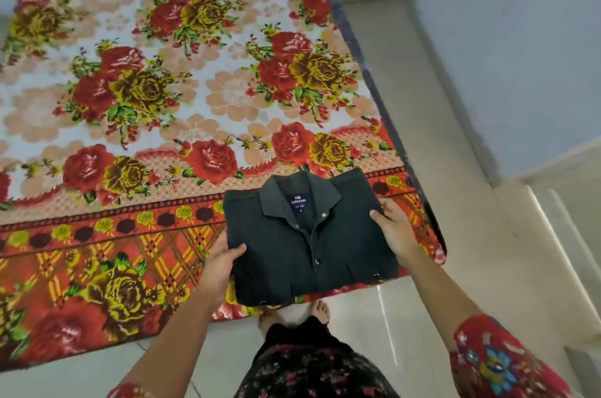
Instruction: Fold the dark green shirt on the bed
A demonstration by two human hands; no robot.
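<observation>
At lower centre of the head view, the dark green shirt (309, 244) is a compact, collar-up rectangle over the near corner of the bed (162, 88). The left hand (221, 264) and right hand (393, 231) each pinch a side edge, thumbs on top. The fabric is probably light, soft and limp, so support both sides from beneath to keep the folds.

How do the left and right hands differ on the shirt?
The left hand grips the shirt at its left edge, low, near the front fold; the right hand grips the right edge higher, nearer the collar. The left hand's fingers are hidden under the cloth; the right hand's partly show. Both have a thumb on top.
</observation>
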